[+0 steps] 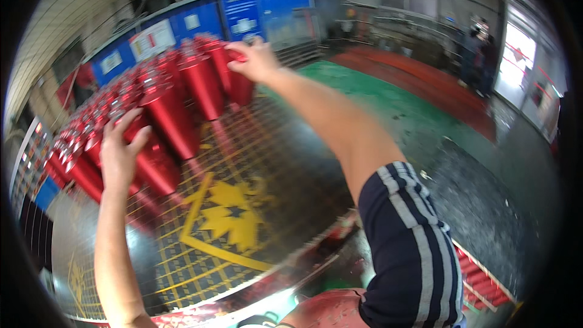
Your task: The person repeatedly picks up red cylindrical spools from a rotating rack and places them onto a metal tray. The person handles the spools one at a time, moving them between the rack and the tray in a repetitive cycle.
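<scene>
a cluster of red tapered cylinders (173,121) with shiny metallic tops stands across the upper left of the frame, on a dark glossy tabletop (297,170) that mirrors them. the left hand (118,149), at left of centre, is just beside the front ones, thumb and fingers parted and grasping nothing; whether it touches one, i cannot tell. the right hand (258,62), blurred at upper centre, is at the upper part of the rightmost cylinder (242,88); i cannot tell if its fingers are closed on it. a yellow jagged emblem (234,215) and grid lines mark the tabletop at lower centre
</scene>
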Demonstrator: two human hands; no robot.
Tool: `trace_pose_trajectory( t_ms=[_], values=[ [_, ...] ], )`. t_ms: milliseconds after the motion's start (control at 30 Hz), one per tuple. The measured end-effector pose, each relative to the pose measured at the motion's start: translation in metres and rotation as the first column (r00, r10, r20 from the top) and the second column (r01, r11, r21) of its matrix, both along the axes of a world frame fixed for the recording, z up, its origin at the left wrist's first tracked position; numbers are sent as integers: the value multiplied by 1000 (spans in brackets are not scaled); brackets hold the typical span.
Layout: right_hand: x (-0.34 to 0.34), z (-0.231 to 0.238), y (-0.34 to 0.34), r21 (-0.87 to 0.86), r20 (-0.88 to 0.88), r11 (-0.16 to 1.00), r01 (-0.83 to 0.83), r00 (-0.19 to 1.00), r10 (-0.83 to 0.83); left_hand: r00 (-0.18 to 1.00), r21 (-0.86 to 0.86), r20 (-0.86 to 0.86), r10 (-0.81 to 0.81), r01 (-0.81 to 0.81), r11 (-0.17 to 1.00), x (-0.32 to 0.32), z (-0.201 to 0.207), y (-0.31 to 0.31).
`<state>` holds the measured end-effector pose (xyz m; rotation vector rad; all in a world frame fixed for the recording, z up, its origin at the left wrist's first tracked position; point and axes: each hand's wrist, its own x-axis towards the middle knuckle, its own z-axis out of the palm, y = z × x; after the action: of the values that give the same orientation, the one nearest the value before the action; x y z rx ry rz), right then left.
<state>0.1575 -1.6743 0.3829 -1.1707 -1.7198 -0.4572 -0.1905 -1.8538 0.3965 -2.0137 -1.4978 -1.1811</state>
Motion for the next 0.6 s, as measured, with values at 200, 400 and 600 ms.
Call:
trace_pose_trajectory(
  t_ms=[200,400,600],
  values=[
    [56,-29,-121,126,-283,951,-284,908,309,995,202,-76,58,-41,978,-18,-26,-40],
    [140,-31,-279,329,-410,683,-652,552,726,986,352,-104,128,-84,932,-24,-39,-159],
    [122,-41,-391,374,-483,343,-861,135,865,909,272,380,171,-287,919,40,-43,-371]
  ],
)
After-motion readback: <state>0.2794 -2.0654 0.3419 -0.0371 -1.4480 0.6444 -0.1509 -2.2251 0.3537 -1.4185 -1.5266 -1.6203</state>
